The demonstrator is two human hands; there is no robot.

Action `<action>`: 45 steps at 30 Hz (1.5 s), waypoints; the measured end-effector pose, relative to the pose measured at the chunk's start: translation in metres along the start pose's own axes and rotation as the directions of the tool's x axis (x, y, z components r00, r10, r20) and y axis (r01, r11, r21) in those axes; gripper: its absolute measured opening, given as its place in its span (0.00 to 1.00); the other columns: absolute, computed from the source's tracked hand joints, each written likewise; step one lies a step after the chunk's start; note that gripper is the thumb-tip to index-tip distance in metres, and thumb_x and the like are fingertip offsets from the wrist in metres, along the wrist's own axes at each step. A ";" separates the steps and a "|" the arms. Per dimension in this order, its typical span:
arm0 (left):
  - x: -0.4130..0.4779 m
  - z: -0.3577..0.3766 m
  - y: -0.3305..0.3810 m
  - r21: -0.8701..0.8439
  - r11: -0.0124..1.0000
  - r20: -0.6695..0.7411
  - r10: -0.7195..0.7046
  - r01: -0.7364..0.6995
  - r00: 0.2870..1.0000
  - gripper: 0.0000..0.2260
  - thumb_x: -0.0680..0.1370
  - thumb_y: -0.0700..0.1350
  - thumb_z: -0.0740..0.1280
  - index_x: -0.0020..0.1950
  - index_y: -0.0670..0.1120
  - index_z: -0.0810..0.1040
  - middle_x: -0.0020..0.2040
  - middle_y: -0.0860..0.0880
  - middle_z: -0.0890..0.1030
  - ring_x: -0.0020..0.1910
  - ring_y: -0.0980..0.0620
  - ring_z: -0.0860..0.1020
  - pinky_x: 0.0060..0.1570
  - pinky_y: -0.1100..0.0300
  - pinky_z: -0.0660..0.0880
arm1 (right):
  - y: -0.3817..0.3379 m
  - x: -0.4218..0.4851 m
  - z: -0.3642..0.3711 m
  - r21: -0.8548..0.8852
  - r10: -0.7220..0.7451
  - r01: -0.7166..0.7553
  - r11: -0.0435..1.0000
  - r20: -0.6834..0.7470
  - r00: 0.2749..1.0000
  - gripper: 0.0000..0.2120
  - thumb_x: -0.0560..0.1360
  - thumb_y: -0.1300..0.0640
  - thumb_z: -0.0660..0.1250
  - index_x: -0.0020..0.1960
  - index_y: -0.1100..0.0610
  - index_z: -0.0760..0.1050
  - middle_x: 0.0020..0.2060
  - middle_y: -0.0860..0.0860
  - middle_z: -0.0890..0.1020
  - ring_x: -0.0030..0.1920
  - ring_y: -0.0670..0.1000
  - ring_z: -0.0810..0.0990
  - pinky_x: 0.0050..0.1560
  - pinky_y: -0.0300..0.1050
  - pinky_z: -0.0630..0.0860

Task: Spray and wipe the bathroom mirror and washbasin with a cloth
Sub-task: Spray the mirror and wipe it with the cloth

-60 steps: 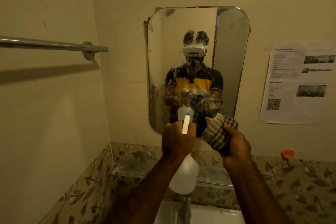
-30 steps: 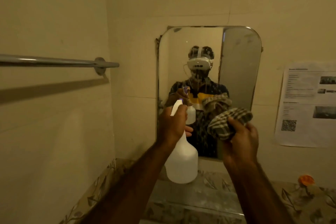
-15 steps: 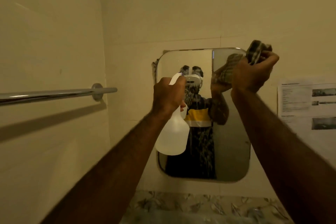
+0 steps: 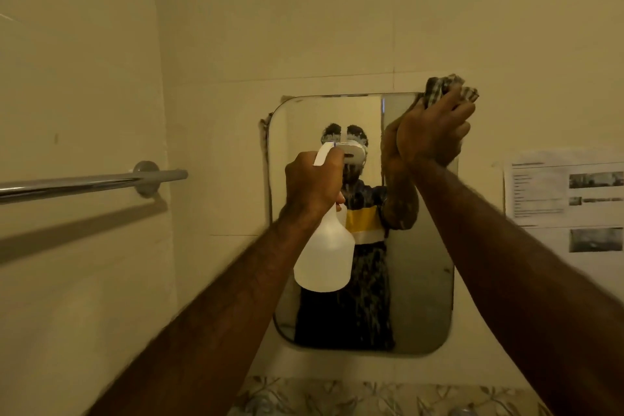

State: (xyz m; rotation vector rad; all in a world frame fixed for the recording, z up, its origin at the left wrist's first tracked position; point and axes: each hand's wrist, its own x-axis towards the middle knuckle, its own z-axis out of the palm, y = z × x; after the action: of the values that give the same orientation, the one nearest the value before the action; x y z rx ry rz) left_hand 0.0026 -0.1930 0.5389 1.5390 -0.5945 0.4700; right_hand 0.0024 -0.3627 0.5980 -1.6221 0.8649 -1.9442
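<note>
The mirror (image 4: 418, 280) is a rounded-corner rectangle fixed to a pale tiled wall (image 4: 337, 27). Its glass is streaked with wet spray running down the middle, and it reflects a person in a dark top with a yellow band. The cloth (image 4: 439, 91) is a dark and light checked rag, bunched into a wad. It sits at the mirror's upper right corner, pressed against the glass edge there.

The spray bottle (image 4: 326, 257) is white and translucent, with a rounded body and a white trigger head. How much liquid is inside cannot be told. It hangs in front of the mirror's left-centre area, nozzle aimed toward the glass.

The right hand (image 4: 432, 132) is raised to the mirror's upper right corner, its fingers (image 4: 461, 115) curled tightly over the cloth, which sticks out above the knuckles. The left hand (image 4: 312, 184) is in front of the mirror's left half, its fingers wrapped closed around the bottle's neck, with the body of the bottle hanging below the fist.

A chrome towel rail (image 4: 87, 181) is mounted on the side wall, well to the left of the mirror. A printed paper notice (image 4: 567, 206) is stuck to the wall just right of the mirror. Below the mirror runs a strip of leaf-patterned tile (image 4: 354, 397).
</note>
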 end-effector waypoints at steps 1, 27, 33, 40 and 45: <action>0.002 -0.003 -0.002 0.000 1.000 -0.017 0.011 -0.011 1.000 0.16 0.80 0.50 0.61 0.45 0.41 0.82 0.39 0.44 0.85 0.25 0.52 0.78 0.28 0.58 0.80 | -0.004 -0.002 0.006 -0.019 -0.020 0.020 1.000 -0.008 1.000 0.28 0.81 0.46 0.61 0.77 0.56 0.62 0.71 0.59 0.70 0.66 0.61 0.74 0.59 0.57 0.78; 0.027 -0.097 -0.039 0.098 0.995 -0.209 0.024 -0.003 0.978 0.15 0.79 0.51 0.63 0.48 0.41 0.82 0.39 0.44 0.83 0.33 0.47 0.82 0.39 0.49 0.84 | -0.085 -0.115 0.060 0.154 -0.642 0.637 0.756 0.368 0.673 0.19 0.79 0.49 0.63 0.70 0.47 0.72 0.70 0.56 0.72 0.69 0.62 0.70 0.52 0.56 0.78; 0.018 -0.088 -0.038 0.101 0.995 -0.206 0.013 0.009 0.978 0.14 0.81 0.51 0.61 0.47 0.43 0.80 0.37 0.48 0.81 0.32 0.50 0.80 0.35 0.57 0.81 | -0.069 -0.109 0.054 0.136 -0.819 0.906 0.401 0.496 0.288 0.23 0.76 0.38 0.65 0.69 0.44 0.73 0.68 0.54 0.73 0.64 0.59 0.72 0.54 0.55 0.77; 0.005 -0.067 -0.034 0.092 0.995 -0.141 -0.017 0.030 0.990 0.11 0.81 0.51 0.60 0.46 0.47 0.76 0.36 0.49 0.80 0.33 0.51 0.81 0.27 0.65 0.74 | -0.059 -0.086 0.034 0.199 -0.822 0.971 0.132 0.569 -0.005 0.24 0.81 0.35 0.54 0.68 0.45 0.77 0.63 0.53 0.76 0.62 0.57 0.73 0.54 0.51 0.67; -0.005 -0.051 -0.027 0.089 0.996 -0.096 -0.024 0.032 0.995 0.13 0.81 0.50 0.61 0.38 0.49 0.75 0.32 0.51 0.79 0.28 0.54 0.78 0.18 0.72 0.69 | -0.044 -0.052 0.010 0.199 -0.751 0.974 0.105 0.658 -0.054 0.25 0.80 0.39 0.49 0.67 0.42 0.78 0.65 0.54 0.76 0.62 0.57 0.72 0.57 0.55 0.69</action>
State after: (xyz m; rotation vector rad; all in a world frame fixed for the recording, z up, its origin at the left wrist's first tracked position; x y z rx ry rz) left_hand 0.0190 -0.1418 0.5178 1.5993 -0.4830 0.5521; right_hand 0.0245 -0.2977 0.5952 -3.4152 -0.5034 -1.4692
